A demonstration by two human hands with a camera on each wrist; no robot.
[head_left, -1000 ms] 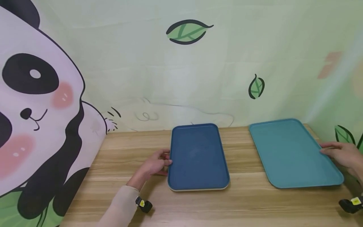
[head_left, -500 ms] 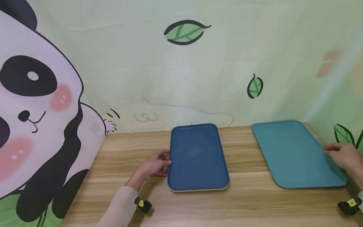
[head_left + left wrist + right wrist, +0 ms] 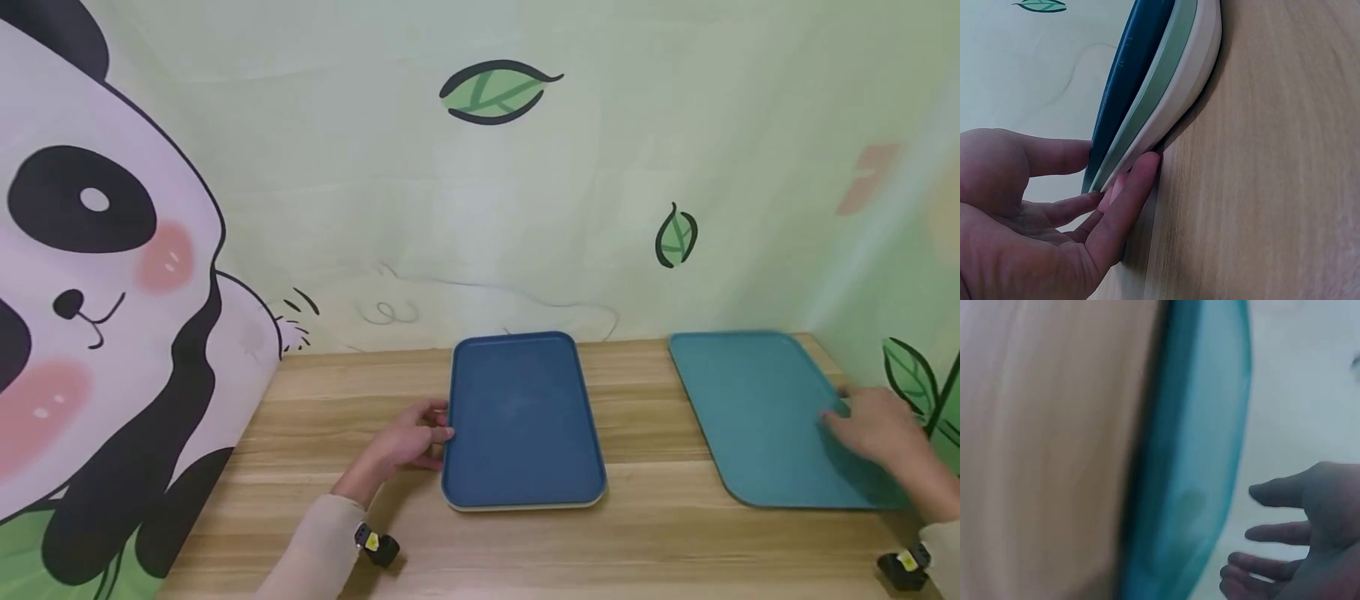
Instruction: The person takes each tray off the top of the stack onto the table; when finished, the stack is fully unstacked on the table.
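Note:
In the head view, a dark blue rectangular tray (image 3: pixel 517 421) tops a small stack on the wooden table. The left wrist view shows a pale green tray (image 3: pixel 1154 78) and a cream tray (image 3: pixel 1188 81) beneath it. My left hand (image 3: pixel 408 435) rests at the stack's left side, thumb touching the blue rim, fingers extended along the lower edges. To the right, a larger teal tray (image 3: pixel 757 417) lies on the table. My right hand (image 3: pixel 873 423) hovers over its right side; the right wrist view shows the fingers spread and apart from the tray.
The wooden table (image 3: pixel 637 542) meets a pale green backdrop (image 3: pixel 337 167) printed with leaves and a panda at the left. A strip of tabletop separates the stack from the teal tray.
The teal tray has shifted slightly right and settled flat on the table. My right hand has let go of its right edge and moved inward over it. My left hand has stayed put.

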